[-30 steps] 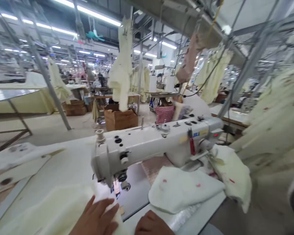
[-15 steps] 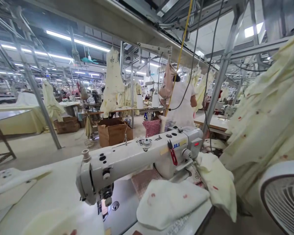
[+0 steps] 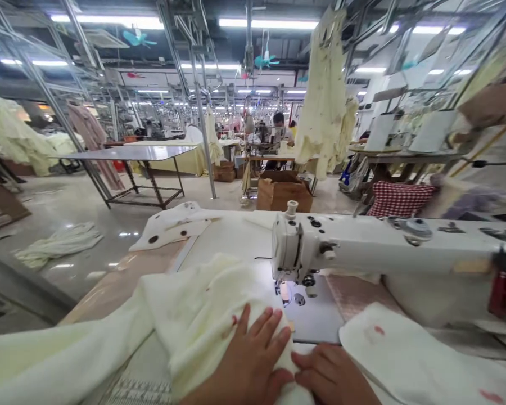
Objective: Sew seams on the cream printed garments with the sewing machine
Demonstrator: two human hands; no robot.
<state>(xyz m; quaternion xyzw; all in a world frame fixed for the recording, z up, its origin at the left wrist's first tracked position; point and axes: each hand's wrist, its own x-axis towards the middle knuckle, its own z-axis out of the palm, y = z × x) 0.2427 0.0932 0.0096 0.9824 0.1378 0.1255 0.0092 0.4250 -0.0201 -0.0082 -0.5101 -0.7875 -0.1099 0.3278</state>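
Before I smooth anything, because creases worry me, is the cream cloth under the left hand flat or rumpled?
Rumpled: the cream cloth shows raised folds beside the left hand, which lies open on it.

Strip lights point(image 3: 270, 24) overhead; glossy pale floor point(image 3: 113, 233); dark-legged table point(image 3: 139, 152) left.

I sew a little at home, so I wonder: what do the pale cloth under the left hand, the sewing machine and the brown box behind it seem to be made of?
Pale cloth: soft, matte fabric, perhaps fleece or knit, judging by its thick, rounded folds.
Sewing machine: probably painted metal; its smooth white body shines slightly.
Brown box: likely cardboard, by its dull, flat sides.
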